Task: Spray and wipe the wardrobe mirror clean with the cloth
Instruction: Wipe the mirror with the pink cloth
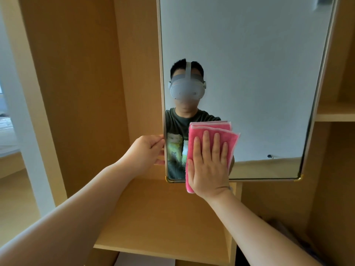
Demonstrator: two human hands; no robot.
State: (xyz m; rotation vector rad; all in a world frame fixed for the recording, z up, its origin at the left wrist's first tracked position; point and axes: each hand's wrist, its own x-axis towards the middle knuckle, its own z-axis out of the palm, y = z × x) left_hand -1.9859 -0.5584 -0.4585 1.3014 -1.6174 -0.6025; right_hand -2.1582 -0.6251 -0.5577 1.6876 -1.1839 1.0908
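Mirror (249, 73) hangs inside the wooden wardrobe (76, 93), its thin frame capped with gold at the two bottom corners, and the work is at its lower left corner. The pink cloth (197, 131), folded into a thick pad, lies flat on the glass there and overlaps the bottom edge of the frame. The right hand (209, 166) presses it with the palm, the fingers (206, 143) straight, side by side and only slightly apart. The left hand (146, 150) grips the left edge of the mirror, its fingers curled round the frame, so the panel is braced against the push. This looks like the wiping step, well under way. To do it well, the flat palm should carry the pressure evenly and the strokes should overlap, running right into the corner and along the bottom edge where streaks tend to collect; turning the pad to a fresh fold would help once it is damp. The upper glass appears faintly hazy and probably needs passes too, though it is hard to tell haze from reflection. A small dark speck (269, 156) sits near the lower right of the glass — on the surface or reflected, I cannot tell. No spray bottle shows. Of the wardrobe's compartments, the shelf (163, 217) just under the mirror shows bare board, the side shelf (334, 114) at the right edge likewise, and something dark (288, 233) lies low in the right-hand compartment — too blurred to name.
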